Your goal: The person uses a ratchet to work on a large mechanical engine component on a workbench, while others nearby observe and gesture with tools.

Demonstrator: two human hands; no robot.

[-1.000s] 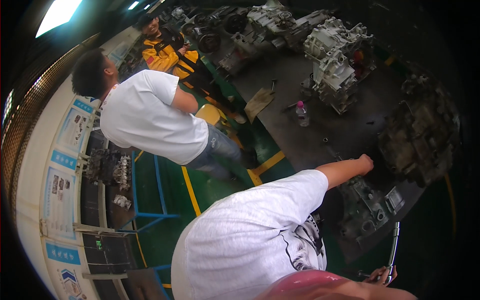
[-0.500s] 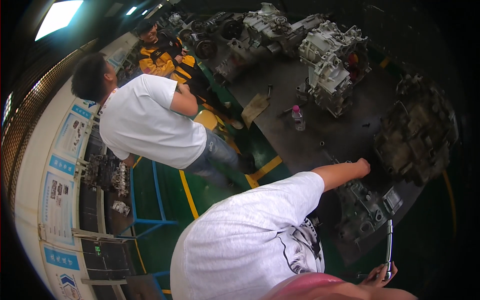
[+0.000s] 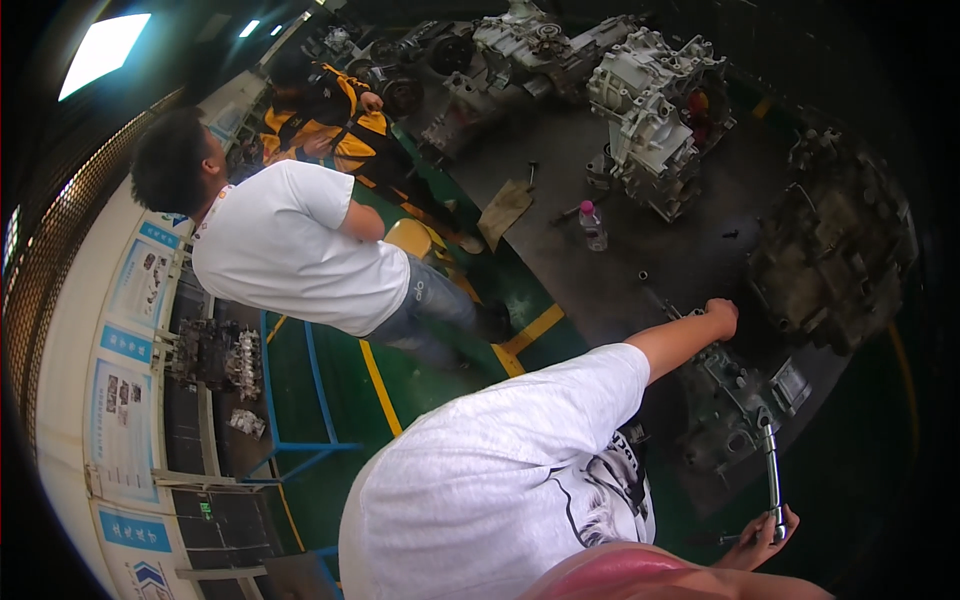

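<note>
Head view: one right hand (image 3: pixel 765 535) grips one long, shiny steel ratchet wrench (image 3: pixel 772 478), set on one greasy cast gearbox (image 3: pixel 735 405) above; left hand unseen.

My right hand (image 3: pixel 765 535), as far as I can tell, sits near right, fingers curled closed, forearm lying along the bottom.

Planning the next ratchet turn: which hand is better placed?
Right. The right hand grips the ratchet by its handle, head on the casing; the left hand is out of view.
</note>
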